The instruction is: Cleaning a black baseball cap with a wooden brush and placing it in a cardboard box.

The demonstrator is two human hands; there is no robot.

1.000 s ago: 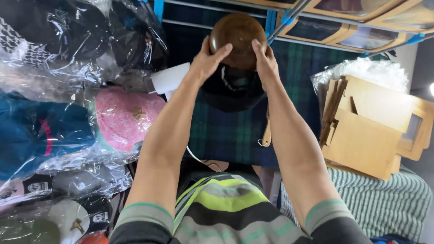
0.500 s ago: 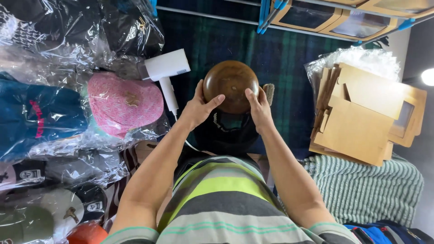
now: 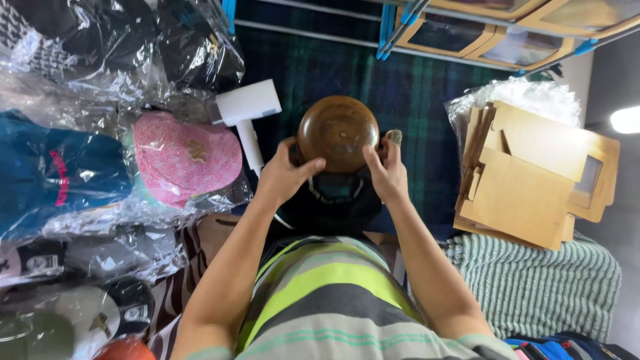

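Your striped shirt fills the foreground. Beyond it, your left hand and right hand cup a brown wooden bowl from both sides, fingers curled against its rim, above a black cap. The bowl is lifted, not set down. Past it lies green plaid cloth.

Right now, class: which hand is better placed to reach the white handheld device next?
Left hand: it grips the brown dome on the side nearest the white device; the right hand is opposite.
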